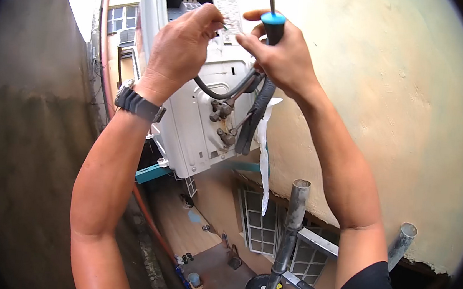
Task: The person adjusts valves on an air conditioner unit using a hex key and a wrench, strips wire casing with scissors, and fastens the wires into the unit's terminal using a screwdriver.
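My left hand point(184, 44), with a dark-strapped watch at the wrist, is closed in a pinch at the front of the outdoor air conditioner unit point(186, 123). A thin wire end point(224, 27) shows at its fingertips. My right hand point(286, 55) is wrapped round a screwdriver point(273, 27) with a black and blue handle; its shaft points up. The thumb of that hand reaches towards the left fingertips. Behind the left hand, an opening in the unit shows a terminal block point(190, 2). A grey cable point(214, 94) loops between the hands, below them.
Brass valves point(222, 110) and black insulated pipes point(254, 119) are at the unit's lower right. The unit sits on a teal bracket point(153, 174). Metal scaffold or ladder tubes point(295, 206) rise at lower right. Far below lie a floor and a bucket point(194, 278). Walls flank both sides.
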`<state>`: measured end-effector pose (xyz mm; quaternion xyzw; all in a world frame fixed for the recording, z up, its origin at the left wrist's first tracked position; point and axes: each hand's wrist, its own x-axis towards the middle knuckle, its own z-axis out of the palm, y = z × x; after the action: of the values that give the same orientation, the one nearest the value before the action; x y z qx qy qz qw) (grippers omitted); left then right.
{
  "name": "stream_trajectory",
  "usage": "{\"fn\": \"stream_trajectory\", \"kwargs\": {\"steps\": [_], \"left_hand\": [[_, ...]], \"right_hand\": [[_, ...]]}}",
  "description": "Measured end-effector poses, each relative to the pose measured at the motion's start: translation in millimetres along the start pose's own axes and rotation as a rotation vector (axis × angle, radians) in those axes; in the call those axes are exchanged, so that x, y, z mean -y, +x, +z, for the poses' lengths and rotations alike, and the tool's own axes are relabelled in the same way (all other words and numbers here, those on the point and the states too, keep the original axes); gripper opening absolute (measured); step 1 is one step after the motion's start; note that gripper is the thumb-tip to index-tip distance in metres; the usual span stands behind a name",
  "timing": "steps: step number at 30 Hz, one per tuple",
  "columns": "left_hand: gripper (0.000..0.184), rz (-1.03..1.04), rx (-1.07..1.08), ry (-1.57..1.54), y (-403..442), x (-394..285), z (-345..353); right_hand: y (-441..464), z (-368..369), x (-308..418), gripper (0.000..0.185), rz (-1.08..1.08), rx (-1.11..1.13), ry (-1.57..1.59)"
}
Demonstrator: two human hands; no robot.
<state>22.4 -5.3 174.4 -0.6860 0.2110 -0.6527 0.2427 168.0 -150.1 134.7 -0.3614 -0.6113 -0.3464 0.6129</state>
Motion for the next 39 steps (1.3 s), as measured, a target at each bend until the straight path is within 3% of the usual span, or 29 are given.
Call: {"fn": "stream_trajectory", "kwargs": {"steps": [1, 3, 7, 10, 14, 16, 17, 19, 20, 22, 23, 25, 28, 29, 32, 39], "left_hand": [[0.008, -0.084, 0.052, -0.097, 1.6, -0.2, 0.0], [0.01, -0.143, 0.073, -0.18, 4.0, -0.7, 2.2], [0.014, -0.173, 0.095, -0.199, 9.7, -0.4, 5.5], [0.013, -0.225, 0.226, -0.157, 10.8, 0.8, 6.9], [0.008, -0.203, 0.208, -0.137, 11.4, 2.0, 9.3], [0.007, -0.104, 0.135, -0.128, 8.6, 7.6, 14.1], [0.007, -0.001, 0.058, -0.119, 7.2, 10.1, 16.7], [0.01, 0.035, 0.061, -0.036, 2.7, 2.9, 11.3], [0.01, 0.047, 0.074, 0.048, 0.5, 0.6, 10.5], [0.01, 0.059, 0.085, 0.134, -1.6, 3.4, 11.8], [0.009, 0.02, 0.053, 0.033, -2.1, 7.8, 14.5], [0.009, -0.022, 0.017, -0.059, -3.2, 12.6, 13.2], [0.006, -0.168, 0.127, -0.212, -1.2, 12.9, 11.4], [0.006, -0.166, 0.124, -0.214, 0.3, 13.4, 11.4], [0.008, -0.173, 0.183, -0.223, 2.9, 17.2, 12.3], [0.009, -0.216, 0.277, -0.244, 7.4, 16.0, 11.3]], "right_hand": [[0.2, -1.7, -0.6, 0.039, -0.089, 0.008, -0.153], [9.1, 5.5, -8.2, 0.04, -0.531, -0.156, -0.39], [22.6, -1.6, -20.4, 0.037, -0.613, -0.115, -0.513], [29.0, -5.9, -26.2, 0.031, -0.668, -0.066, -0.551], [31.5, -9.1, -30.3, 0.023, -0.79, -0.053, -0.587], [26.7, -5.3, -21.9, 0.017, -0.524, 0.021, -0.453], [22.6, -3.3, -16.9, 0.017, -0.519, 0.021, -0.454], [15.0, 2.2, 0.4, 0.021, 0.446, 0.14, 0.476], [13.9, 3.6, 4.5, 0.022, 0.593, 0.125, 0.602], [10.4, 0.1, 8.8, 0.023, 0.589, 0.131, 0.606], [8.9, -2.6, 9.9, 0.024, 0.582, 0.14, 0.609], [6.2, -8.3, -4.0, 0.043, 0.231, 0.097, 0.221], [8.2, -2.6, -25.9, 0.044, -0.343, -0.022, -0.37], [10.5, -2.4, -31.5, 0.044, -0.344, -0.023, -0.373], [20.2, -1.0, -39.6, 0.032, -0.67, -0.116, -0.542], [37.3, -11.2, -39.6, 0.024, -0.913, -0.038, -0.654]]}}
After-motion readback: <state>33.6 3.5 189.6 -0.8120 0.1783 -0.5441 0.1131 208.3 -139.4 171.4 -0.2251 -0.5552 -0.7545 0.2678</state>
